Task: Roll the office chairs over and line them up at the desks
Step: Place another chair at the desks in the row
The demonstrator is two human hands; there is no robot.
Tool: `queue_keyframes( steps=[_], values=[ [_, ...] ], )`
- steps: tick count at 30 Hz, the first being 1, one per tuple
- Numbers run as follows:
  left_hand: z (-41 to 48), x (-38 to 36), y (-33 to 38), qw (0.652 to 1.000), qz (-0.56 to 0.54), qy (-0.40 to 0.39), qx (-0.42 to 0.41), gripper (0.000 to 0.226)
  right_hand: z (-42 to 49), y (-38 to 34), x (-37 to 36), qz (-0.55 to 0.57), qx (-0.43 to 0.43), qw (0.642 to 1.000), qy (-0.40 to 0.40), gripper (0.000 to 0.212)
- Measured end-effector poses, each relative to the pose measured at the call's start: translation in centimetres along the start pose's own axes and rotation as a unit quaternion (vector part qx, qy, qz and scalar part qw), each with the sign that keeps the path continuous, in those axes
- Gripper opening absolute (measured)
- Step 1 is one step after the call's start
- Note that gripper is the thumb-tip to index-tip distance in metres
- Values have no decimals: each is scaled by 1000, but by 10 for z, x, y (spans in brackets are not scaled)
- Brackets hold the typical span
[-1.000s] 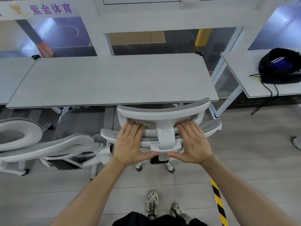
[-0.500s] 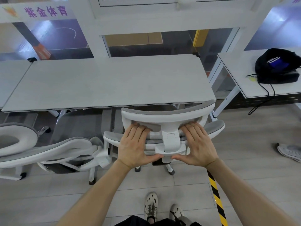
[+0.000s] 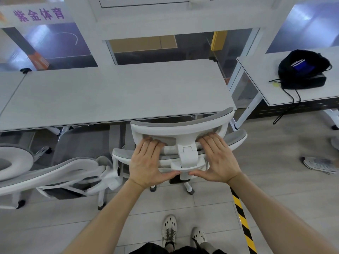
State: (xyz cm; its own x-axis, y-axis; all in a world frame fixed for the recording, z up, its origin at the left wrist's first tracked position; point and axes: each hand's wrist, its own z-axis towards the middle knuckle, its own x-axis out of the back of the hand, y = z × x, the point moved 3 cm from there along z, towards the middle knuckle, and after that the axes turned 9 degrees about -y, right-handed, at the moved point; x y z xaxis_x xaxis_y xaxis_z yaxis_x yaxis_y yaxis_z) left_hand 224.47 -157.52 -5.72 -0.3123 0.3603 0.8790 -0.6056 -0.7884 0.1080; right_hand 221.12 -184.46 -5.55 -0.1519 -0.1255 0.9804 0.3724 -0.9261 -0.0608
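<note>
A white-framed office chair with grey mesh [image 3: 185,132] stands in front of me, its headrest touching the front edge of the light grey desk [image 3: 113,94]. My left hand [image 3: 146,162] lies flat on the back of its backrest, left of the headrest bracket, fingers straight and thumb spread below. On the right of the bracket my right hand [image 3: 217,159] presses the same way. A second white chair [image 3: 60,171] stands to the left, partly under the same desk.
A third chair's headrest [image 3: 12,162] shows at the far left. The desk on the right [image 3: 266,85] carries a black bag [image 3: 302,70] with hanging cords. Yellow-black floor tape [image 3: 242,219] runs by my feet. Another person's shoe [image 3: 319,165] is at the right.
The chair has rolled forward under my hands, so its headrest now meets the desk edge. My hands stay in the same place on the backrest.
</note>
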Motion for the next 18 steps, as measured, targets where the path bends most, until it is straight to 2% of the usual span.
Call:
queue_keyframes(
  steps=[12,18],
  values=[
    [-6,7,-5,1000,0,-5,-9,98,-2,-12,2,16,-11,1000,-13,114],
    [-7,10,-4,999,3,-32,-4,99,-2,-14,6,21,-18,999,-20,115]
  ],
)
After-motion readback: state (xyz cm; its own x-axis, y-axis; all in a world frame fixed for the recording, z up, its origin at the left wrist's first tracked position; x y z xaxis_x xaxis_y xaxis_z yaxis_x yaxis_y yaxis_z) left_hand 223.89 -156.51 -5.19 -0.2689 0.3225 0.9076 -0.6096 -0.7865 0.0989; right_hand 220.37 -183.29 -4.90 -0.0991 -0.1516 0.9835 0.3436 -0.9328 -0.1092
